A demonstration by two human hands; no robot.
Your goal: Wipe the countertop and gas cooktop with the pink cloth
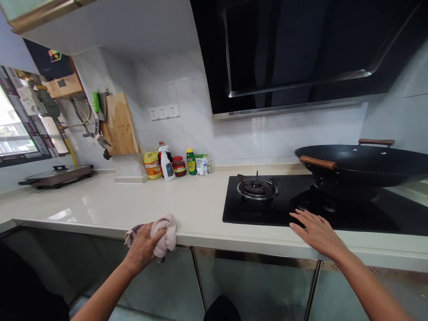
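Note:
My left hand (142,247) is closed round a bunched pink cloth (166,232) at the front edge of the white countertop (197,205). A darker, purplish part of the bundle pokes out on the hand's left side. Over the front of the black gas stove (267,216), my right hand (316,229) lies with its fingers stretched out and nothing in it. Its fingertips are close to the stove's knobs (329,207). Behind it, a big black wok (364,165) with wooden handles sits on the right burner. The left burner (257,188) is bare.
Along the wall stand a white spray bottle (166,165), a yellow jug (153,166), a red-lidded jar (179,166) and a green bottle (191,162). A cutting board (120,125) hangs at the left, above a lidded electric pan (60,174). The range hood (294,53) slopes overhead.

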